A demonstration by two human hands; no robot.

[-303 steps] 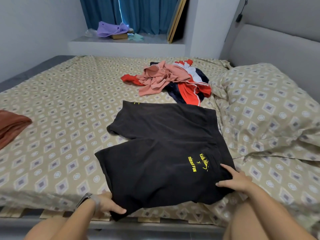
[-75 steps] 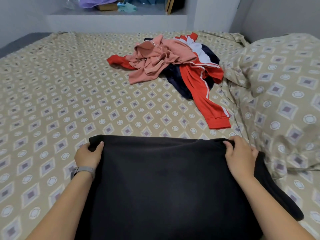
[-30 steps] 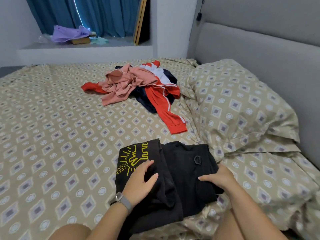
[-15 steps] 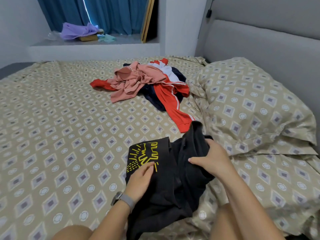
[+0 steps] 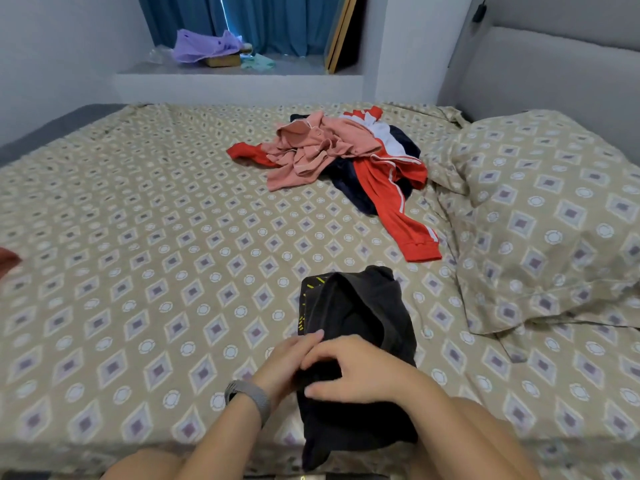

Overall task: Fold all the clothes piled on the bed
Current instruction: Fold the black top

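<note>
Black shorts [image 5: 360,313] with yellow print lie folded into a narrow strip near the front edge of the bed [image 5: 138,271]. My right hand [image 5: 360,370] pinches a fold of the shorts between thumb and curled fingers at their near half. Beside it, my left hand [image 5: 285,358], with a watch on the wrist, rests straight fingers against the shorts' left edge. Farther back lies the unfolded pile: a pink shirt [image 5: 308,157] on top of a red, white and navy jacket [image 5: 394,188], whose red sleeve stretches toward the shorts.
A large patterned pillow [image 5: 547,220] fills the right side against the grey headboard [image 5: 554,74]. A rust-coloured cloth [image 5: 7,261] shows at the left edge. A ledge [image 5: 242,72] behind the bed holds a purple cloth [image 5: 204,46] and small items.
My right hand has brought the lifted right half of the shorts over to the left, covering most of the yellow print. Both hands have come together at the shorts' near end.
</note>
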